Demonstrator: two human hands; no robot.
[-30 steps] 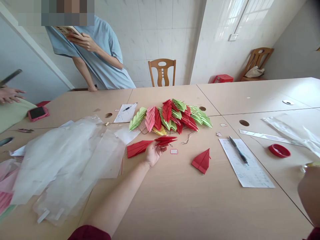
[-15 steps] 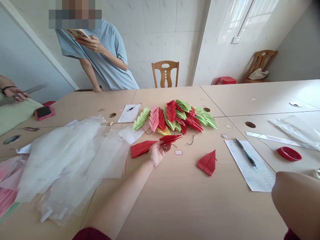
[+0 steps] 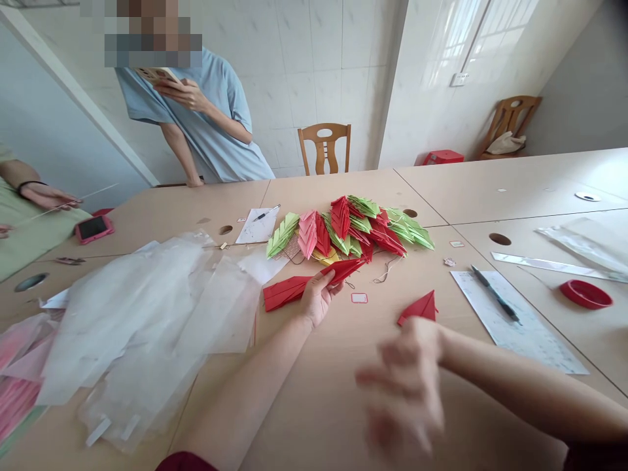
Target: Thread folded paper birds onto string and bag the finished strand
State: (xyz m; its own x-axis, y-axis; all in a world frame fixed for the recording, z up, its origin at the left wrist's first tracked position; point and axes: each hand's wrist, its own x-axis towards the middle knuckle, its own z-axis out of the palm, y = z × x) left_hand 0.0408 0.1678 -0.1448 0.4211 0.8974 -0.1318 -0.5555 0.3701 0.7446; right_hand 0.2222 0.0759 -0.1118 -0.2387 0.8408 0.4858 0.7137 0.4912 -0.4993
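Observation:
My left hand (image 3: 320, 297) is closed on a red folded paper piece (image 3: 346, 269), thumb on top. Under and left of that hand lies another strip of red folded paper (image 3: 284, 292). Just beyond is a heap of pleated paper leaves (image 3: 338, 219) in red, green and pink, with thin cords trailing from it. My right hand (image 3: 407, 386) hangs over the near table, smeared by motion, so its fingers are unclear. Partly hidden behind it is a red folded paper piece (image 3: 420, 306) lying on the table.
Translucent plastic sheets (image 3: 132, 314) cover the left of the table (image 3: 304, 405). On the right are a written sheet (image 3: 534, 340) with a pen (image 3: 495, 294) and a red tape ring (image 3: 586, 294). Across the table a person (image 3: 196, 124) holds a phone; another person's hand (image 3: 52, 196) shows at left.
My right hand has swung in from the right edge to the middle front. My left hand keeps hold of the red paper, which has turned to show its broad side.

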